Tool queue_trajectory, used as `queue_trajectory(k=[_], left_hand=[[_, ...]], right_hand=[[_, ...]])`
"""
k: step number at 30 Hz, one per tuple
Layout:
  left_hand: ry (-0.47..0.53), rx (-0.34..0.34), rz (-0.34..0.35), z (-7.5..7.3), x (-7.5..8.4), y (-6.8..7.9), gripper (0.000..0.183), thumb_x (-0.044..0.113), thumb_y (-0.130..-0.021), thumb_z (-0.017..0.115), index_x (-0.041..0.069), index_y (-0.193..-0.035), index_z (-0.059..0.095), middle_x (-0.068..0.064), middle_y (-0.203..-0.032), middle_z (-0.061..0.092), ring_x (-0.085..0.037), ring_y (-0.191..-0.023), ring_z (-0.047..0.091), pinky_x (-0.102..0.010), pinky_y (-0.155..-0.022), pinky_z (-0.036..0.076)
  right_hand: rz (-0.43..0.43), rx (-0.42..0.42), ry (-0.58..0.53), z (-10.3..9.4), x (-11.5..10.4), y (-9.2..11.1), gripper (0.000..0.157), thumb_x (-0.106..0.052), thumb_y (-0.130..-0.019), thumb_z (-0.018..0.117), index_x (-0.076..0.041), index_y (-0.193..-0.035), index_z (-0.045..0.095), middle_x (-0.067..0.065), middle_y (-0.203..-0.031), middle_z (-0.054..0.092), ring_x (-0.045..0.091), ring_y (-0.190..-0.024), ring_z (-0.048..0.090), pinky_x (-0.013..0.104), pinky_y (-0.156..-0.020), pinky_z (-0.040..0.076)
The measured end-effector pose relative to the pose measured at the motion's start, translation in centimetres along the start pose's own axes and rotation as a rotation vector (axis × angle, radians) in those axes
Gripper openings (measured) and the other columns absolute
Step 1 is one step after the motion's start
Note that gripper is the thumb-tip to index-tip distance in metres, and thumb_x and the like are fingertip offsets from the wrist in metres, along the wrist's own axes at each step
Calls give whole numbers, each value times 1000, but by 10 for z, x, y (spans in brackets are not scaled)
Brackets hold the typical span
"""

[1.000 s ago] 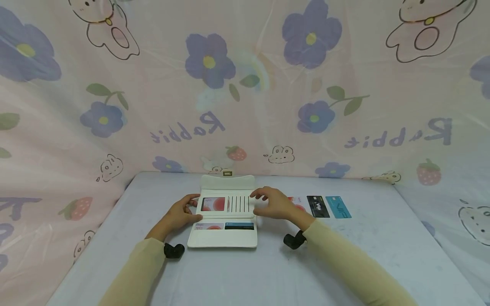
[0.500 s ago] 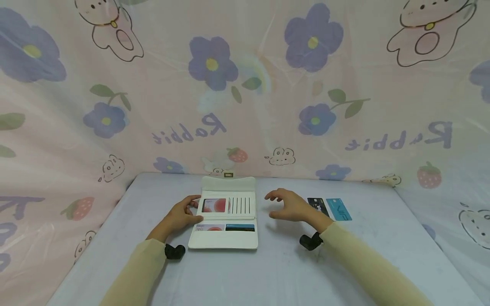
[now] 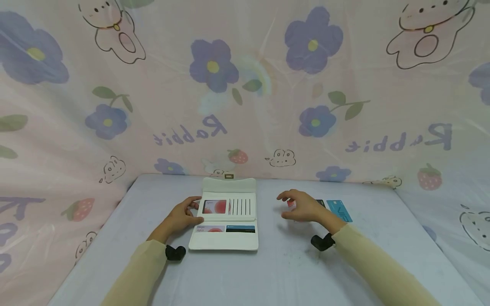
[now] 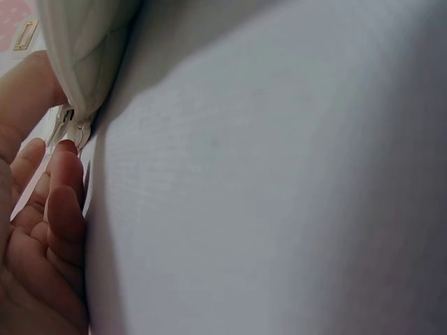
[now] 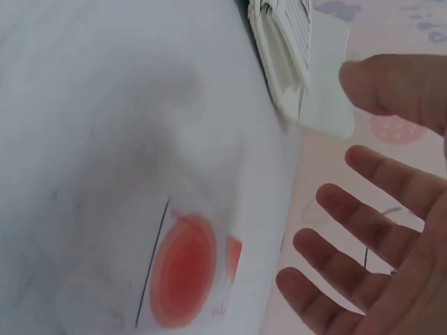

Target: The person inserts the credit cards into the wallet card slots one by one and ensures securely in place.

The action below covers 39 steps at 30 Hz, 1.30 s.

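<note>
Left hand (image 3: 180,216): reaches in from near edge, thumb and fingers bent, gripping wallet's left side; thumb by the fold, fingertips farther up.
Wallet (image 3: 228,219): lies opened out on desk (image 3: 249,276), left of middle, clasp end at far edge; pink card (image 3: 215,207) in window, slits to its right, two more cards in near pocket.
Right hand (image 3: 306,207): raised over desk's right half, fingers spread, loosely bent, thumb apart, grasping nothing.
Red-and-white card (image 5: 183,272): on desk below right hand, partly hidden in head view.
Black card (image 3: 320,202): mostly hidden behind right hand.
Blue card (image 3: 339,211): rightmost, toward far right corner.
</note>
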<state>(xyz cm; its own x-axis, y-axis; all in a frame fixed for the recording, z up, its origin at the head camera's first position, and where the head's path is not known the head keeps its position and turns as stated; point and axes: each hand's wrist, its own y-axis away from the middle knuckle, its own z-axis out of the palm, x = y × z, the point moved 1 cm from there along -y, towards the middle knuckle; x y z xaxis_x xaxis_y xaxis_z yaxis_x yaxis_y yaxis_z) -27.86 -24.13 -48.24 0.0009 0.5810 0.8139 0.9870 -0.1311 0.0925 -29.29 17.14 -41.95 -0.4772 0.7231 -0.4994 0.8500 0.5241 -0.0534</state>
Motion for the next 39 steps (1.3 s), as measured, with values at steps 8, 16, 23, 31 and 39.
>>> queue_trajectory(k=[8, 16, 23, 31, 39], left_hand=[[-8, -6, -12, 0, 1, -1, 78, 17, -76, 81, 18, -144, 42, -9, -121, 54, -16, -77, 47, -27, -65, 40], [-7, -4, -9, 1, 0, -1, 78, 18, -76, 81, 18, -144, 42, -9, -121, 54, -16, -76, 48, -27, -65, 40], [10, -5, -17, 0, 0, 0, 78, 18, -76, 82, 17, -144, 42, -8, -118, 55, -16, -76, 47, -26, -64, 40], [-14, 1, -17, 0, 1, -1, 77, 19, -77, 81, 17, -144, 42, -6, -117, 55, -16, -75, 46, -26, -62, 39], [-7, -5, -23, 0, 3, 0, 77, 18, -77, 81, 17, -144, 42, -8, -119, 54, -17, -78, 46, -27, -64, 39]], right_hand=[[74, -29, 14, -4, 27, -2, 51, -24, -76, 78, -8, -123, 62, 12, -115, 63, 34, -111, 56, 51, -90, 50], [61, -67, 67, -2, 39, -3, 52, -21, -72, 79, -8, -119, 63, 12, -112, 62, 30, -101, 54, 44, -84, 49], [110, -100, 114, -1, 44, -6, 57, -22, -70, 80, -13, -123, 63, 15, -122, 56, 32, -107, 47, 37, -74, 47], [146, -127, 135, 6, 54, -13, 61, -23, -68, 81, -15, -125, 62, 12, -121, 55, 31, -107, 46, 37, -73, 47], [134, -121, 141, 5, 54, -14, 61, -18, -67, 80, -12, -124, 62, 10, -118, 55, 30, -106, 45, 36, -71, 45]])
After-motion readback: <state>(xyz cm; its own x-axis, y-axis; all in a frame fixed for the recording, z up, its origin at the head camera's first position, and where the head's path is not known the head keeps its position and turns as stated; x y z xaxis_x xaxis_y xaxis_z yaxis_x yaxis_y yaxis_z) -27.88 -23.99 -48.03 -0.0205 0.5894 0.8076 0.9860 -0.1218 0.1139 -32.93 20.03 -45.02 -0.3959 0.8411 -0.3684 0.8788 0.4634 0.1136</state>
